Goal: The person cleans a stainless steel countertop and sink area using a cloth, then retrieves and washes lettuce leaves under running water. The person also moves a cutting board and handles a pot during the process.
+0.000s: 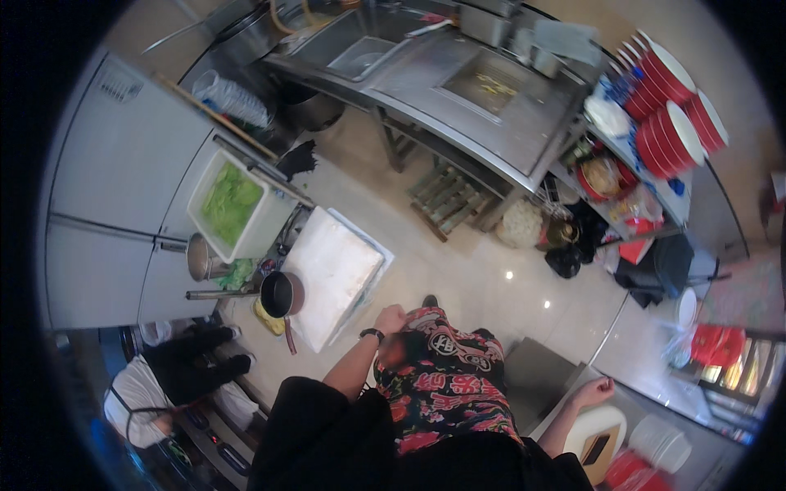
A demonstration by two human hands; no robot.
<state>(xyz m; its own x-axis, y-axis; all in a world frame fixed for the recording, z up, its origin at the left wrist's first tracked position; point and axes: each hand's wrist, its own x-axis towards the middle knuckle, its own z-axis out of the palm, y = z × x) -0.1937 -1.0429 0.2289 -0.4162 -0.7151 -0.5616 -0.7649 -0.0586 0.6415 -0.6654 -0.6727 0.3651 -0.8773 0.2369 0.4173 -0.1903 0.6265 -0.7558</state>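
My left hand, with a dark band on the wrist, is beside the patterned apron. Its fingers point away from the camera, and whether they touch the cloth I cannot tell. Out to the side, my right hand is loosely curled, with nothing visible in it. Below that hand lie a white round-cornered board or lid and a dark flat object on a tan surface. To the left of my left hand, a dark saucepan sits at the corner of a white-topped table or chest.
A white tub holds leafy greens. Ahead stands a steel counter with a sink. Stacked red bowls fill a shelf on the right. A slatted wooden stand sits on the tiled floor. Another person is at lower left.
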